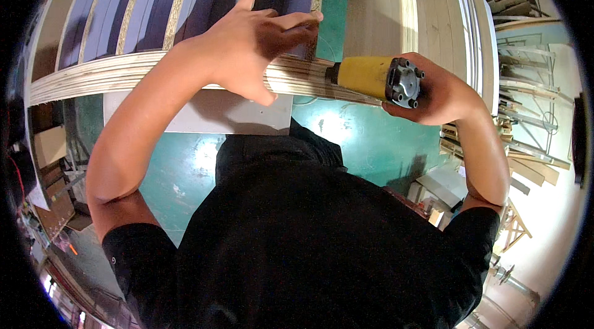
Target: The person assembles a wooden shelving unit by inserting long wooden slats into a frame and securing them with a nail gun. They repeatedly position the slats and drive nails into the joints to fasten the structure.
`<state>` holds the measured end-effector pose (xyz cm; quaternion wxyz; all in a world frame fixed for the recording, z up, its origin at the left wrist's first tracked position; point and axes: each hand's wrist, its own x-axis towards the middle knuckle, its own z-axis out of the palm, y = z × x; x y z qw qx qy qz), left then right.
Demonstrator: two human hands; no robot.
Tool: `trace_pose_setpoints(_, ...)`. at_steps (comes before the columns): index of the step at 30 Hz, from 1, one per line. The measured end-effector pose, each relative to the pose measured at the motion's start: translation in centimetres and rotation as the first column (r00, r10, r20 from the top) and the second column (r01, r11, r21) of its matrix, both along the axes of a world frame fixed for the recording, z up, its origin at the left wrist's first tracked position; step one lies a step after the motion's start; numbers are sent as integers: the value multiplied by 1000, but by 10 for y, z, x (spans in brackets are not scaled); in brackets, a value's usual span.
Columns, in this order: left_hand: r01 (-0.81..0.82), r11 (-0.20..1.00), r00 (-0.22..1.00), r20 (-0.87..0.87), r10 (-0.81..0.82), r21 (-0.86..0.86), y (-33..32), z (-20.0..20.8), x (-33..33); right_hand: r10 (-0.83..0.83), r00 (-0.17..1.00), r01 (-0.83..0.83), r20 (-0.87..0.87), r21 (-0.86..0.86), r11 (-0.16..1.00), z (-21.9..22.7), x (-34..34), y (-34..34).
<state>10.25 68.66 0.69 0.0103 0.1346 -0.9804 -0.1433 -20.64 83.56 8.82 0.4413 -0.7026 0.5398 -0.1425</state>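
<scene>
My right hand [436, 91] is wrapped round a yellow nail gun [365, 76] with a dark bolted end cap. The tool lies level, its black end pointing left at the edge of the layered plywood rail [297, 81]. My left hand [244, 41] has its fingers and thumb spread above that rail, holding nothing; whether the fingertips touch the wood I cannot tell. Beyond the rail, blue-purple boards [148, 7] stand between chipboard strips [179, 4], partly hidden by my left hand. The nail gun's grip is hidden by my right hand.
Below the rail a pale grey panel [179, 115] juts toward me. Stacked boards [436, 13] stand at the far right beside a wood-toned panel [377, 10]. Racks of metal and timber pieces [526, 88] line the right wall. The floor [365, 137] is green.
</scene>
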Motion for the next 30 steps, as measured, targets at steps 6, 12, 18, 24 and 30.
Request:
trace_pose_setpoints(6, -92, 991, 988, -129, 79, -99, -1, 12, 24, 216, 968, -190, -131, 187, 964, 26, 14, -12)
trace_pose_setpoints(12, -168, 985, 986, -8, 168, -45, -13, 22, 67, 206, 967, -171, -153, 210, 963, 28, 18, -13)
trace_pose_setpoints(18, -150, 989, 989, 20, 150, 15, -11, 27, 62, 183, 981, -166, -63, 217, 962, 24, 14, -11)
trace_pose_setpoints(24, -139, 989, 990, -7, 139, 57, -10, 23, 61, 285, 955, -283, -87, 34, 958, 21, 10, -9)
trace_pose_setpoints(30, -165, 979, 986, 2, 166, 119, -11, 20, 65, 220, 972, -207, -88, 138, 969, 22, 15, -13)
